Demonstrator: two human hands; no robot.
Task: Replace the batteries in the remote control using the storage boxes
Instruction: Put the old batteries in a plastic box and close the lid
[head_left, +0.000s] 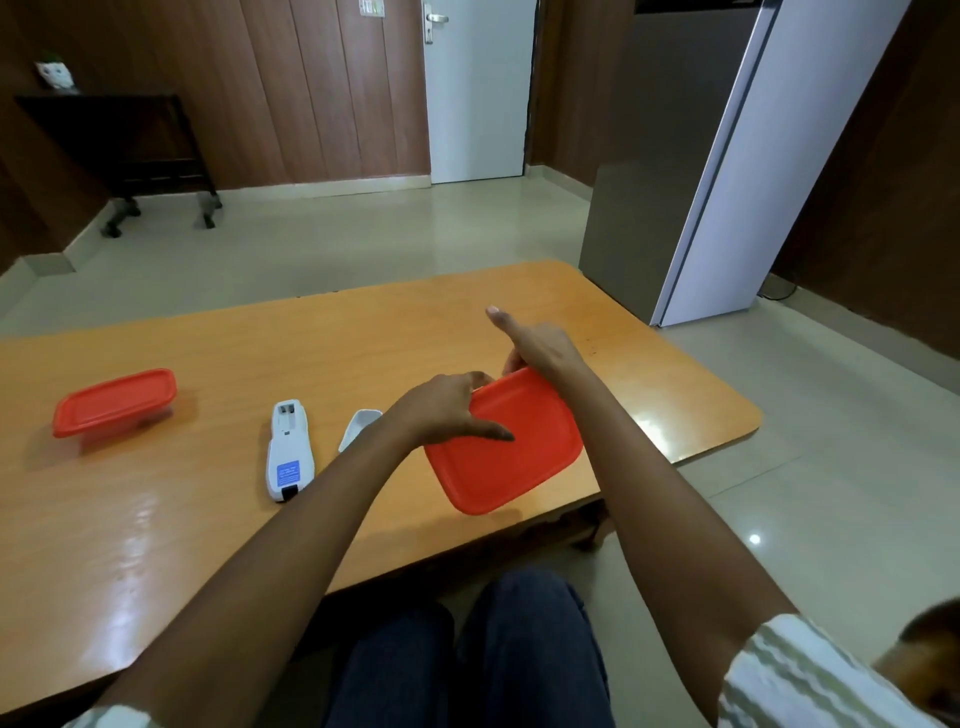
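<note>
— Where does it all sit?

— The remote (287, 452) lies back-up on the table (156, 519), left of centre, with its battery bay open. Its cover (358, 428) is just to the right. A second box (114, 402) sits shut at far left. Both hands are on the red lid (509, 457) at centre-right.

— Holding it how?

— The left hand (447, 410) has its thumb flat on top and its fingers curled over the far edge. The right hand (540, 348) pinches the far corner, index finger sticking out straight. The tub beneath is hidden, so I can't tell whether the lid is off yet.

— How will it handle?

— I'd say light, thin plastic that bends and snaps onto the rim. Peel it from a corner, not the middle, and steady the tub or it may skid on that glossy top. Loose batteries inside would roll.
</note>
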